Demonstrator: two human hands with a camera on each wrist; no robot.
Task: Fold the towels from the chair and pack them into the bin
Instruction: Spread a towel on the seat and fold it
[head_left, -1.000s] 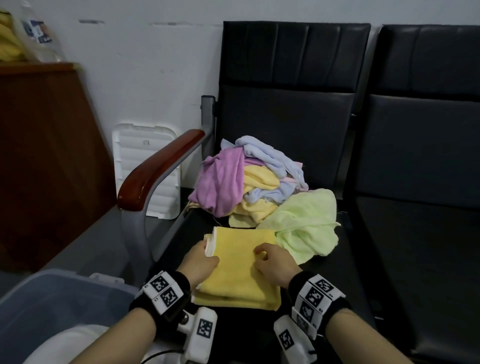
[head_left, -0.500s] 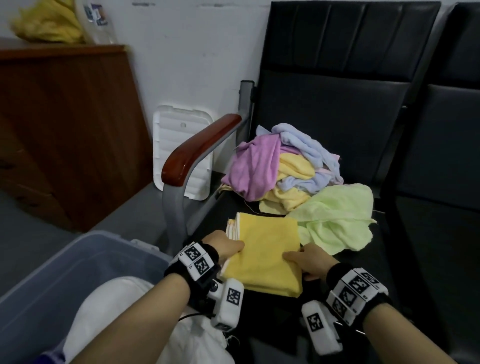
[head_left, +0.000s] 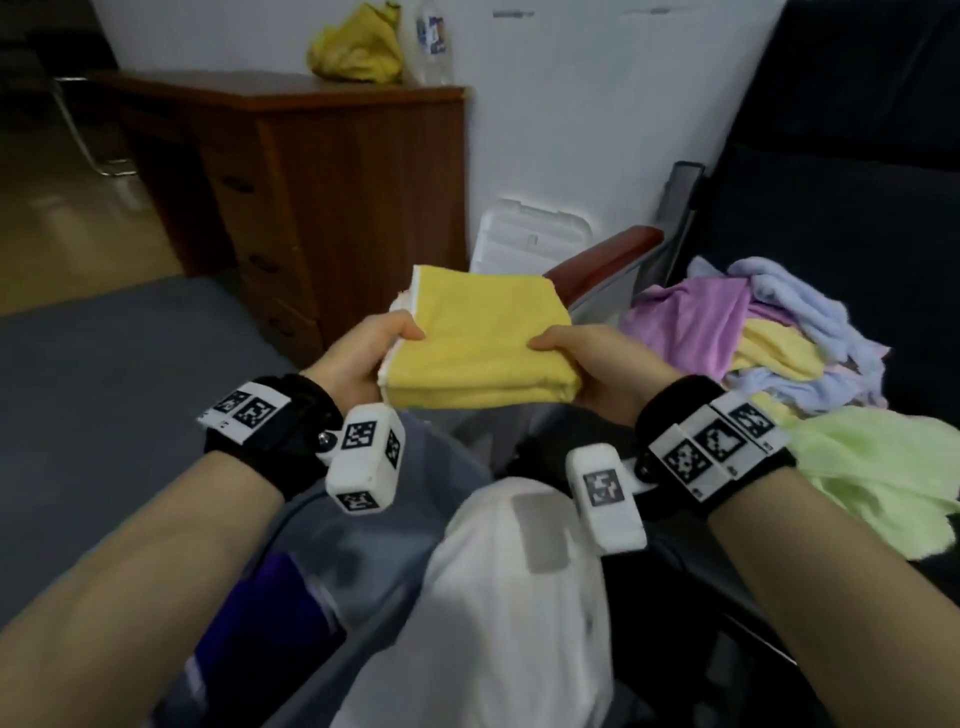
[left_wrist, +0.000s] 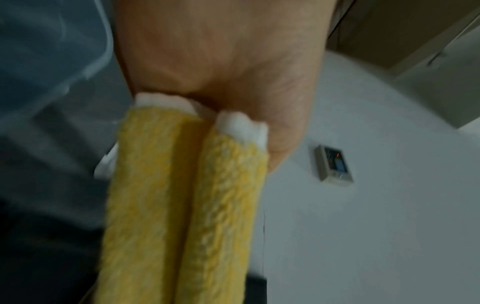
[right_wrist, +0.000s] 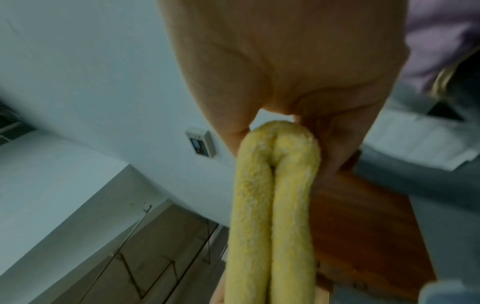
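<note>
Both hands hold up a folded yellow towel (head_left: 480, 340) in the air, near the middle of the head view. The left hand (head_left: 358, 353) grips the towel's left edge, with the thumb on top and the fingers hidden under it. The right hand (head_left: 587, 364) grips the right edge the same way. The towel lies almost flat. Its long side runs from about 6 o'clock to 12 o'clock, away from the person. The white trim edge (head_left: 408, 306) is on the left side, at 9 o'clock. The rounded fold is on the right side, at 3 o'clock.

In the left wrist view, two thick yellow layers with white ends (left_wrist: 241, 125) sit inside the curled hand. In the right wrist view, the fold (right_wrist: 280, 131) is pinched between thumb and fingers.

The bin (head_left: 447, 457) is below the towel, toward 6 o'clock, and partly hidden by the arms. A heap of loose towels (head_left: 753, 332) lies on the black chair (head_left: 852, 218) at 3 o'clock. A green towel (head_left: 872, 467) lies just beside the heap, nearer the person. A brown wooden desk (head_left: 332, 171) stands at 11 o'clock.
</note>
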